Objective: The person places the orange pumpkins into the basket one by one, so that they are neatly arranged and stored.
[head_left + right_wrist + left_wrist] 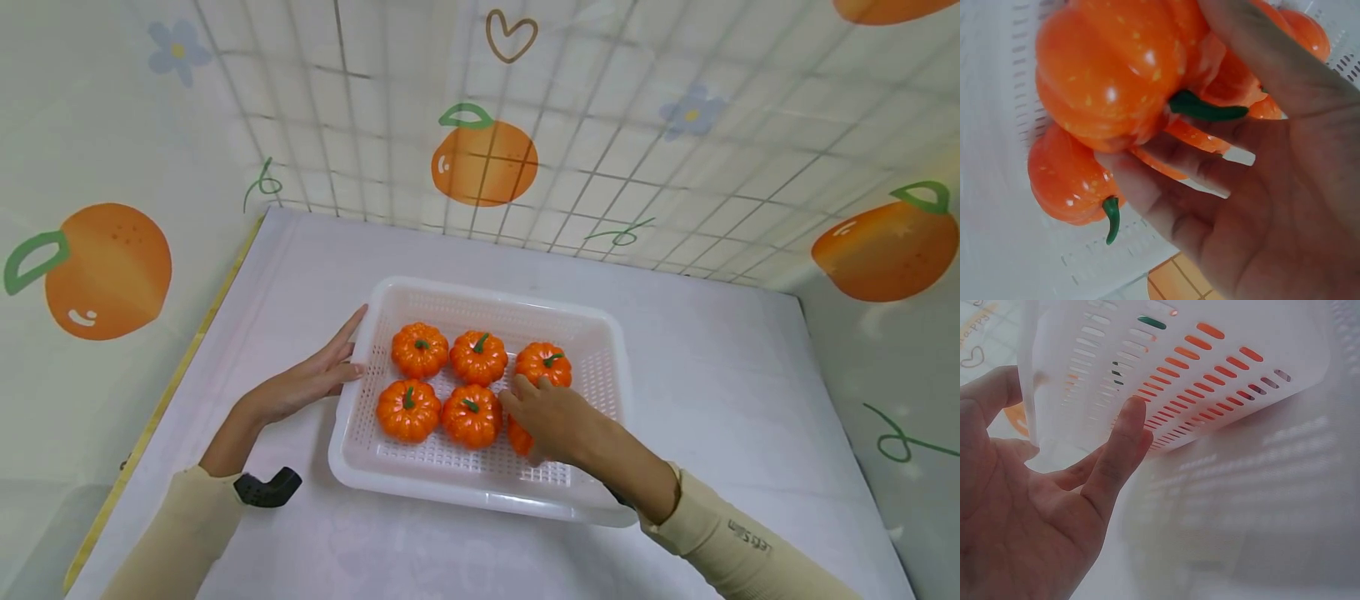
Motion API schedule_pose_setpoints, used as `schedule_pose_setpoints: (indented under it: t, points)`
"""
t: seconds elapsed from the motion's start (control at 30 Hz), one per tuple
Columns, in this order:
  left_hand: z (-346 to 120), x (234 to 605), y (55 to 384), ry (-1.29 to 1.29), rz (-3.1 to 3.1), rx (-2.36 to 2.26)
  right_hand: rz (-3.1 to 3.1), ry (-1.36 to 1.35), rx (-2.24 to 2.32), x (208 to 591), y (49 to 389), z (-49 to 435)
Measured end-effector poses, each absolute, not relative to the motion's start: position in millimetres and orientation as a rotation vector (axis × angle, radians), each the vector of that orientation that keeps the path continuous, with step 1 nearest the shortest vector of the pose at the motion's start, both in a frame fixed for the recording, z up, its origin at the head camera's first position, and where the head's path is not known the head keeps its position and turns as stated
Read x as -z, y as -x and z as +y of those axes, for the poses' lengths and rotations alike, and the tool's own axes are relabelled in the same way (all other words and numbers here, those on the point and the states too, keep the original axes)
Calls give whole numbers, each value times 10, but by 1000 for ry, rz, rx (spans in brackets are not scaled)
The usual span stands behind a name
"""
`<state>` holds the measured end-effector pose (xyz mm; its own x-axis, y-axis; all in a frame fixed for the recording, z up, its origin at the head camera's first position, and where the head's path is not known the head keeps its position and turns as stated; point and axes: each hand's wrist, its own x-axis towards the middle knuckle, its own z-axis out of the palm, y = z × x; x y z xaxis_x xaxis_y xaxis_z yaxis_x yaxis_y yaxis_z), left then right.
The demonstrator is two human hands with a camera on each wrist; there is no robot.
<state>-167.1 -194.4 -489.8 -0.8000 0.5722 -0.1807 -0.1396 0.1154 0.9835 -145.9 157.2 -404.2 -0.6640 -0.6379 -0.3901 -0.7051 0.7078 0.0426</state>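
Six small orange toy pumpkins with green stems sit in two rows in a white plastic basket [487, 500]. My right hand [551, 417] reaches in on the right and grips the front-right pumpkin [1110, 69], thumb on one side and fingers on the other; the hand covers much of it in the head view. Just behind it is the back-right pumpkin [542, 360]. My left hand [307, 383] holds the basket's left side. In the left wrist view its thumb goes over the rim and its fingers [1124, 434] lie against the slotted outer wall.
Left of the right hand lie the front-middle pumpkin [472, 421], front-left pumpkin [408, 417], back-middle pumpkin [480, 362] and back-left pumpkin [418, 357]. The basket stands on a white table [720, 375]. A wire grid [375, 125] behind a printed sheet closes off the back.
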Motion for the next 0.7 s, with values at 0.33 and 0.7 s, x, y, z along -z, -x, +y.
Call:
schedule_pose_setpoints:
  t: [0.33, 0.7]
  points:
    - [-1945, 4900, 1682, -429, 1864, -1732, 2538, 978, -153, 3908, 1488, 1616]
    - [-1982, 4861, 1613, -448, 2318, -1489, 2824, 860, 131, 3602, 1554, 1861]
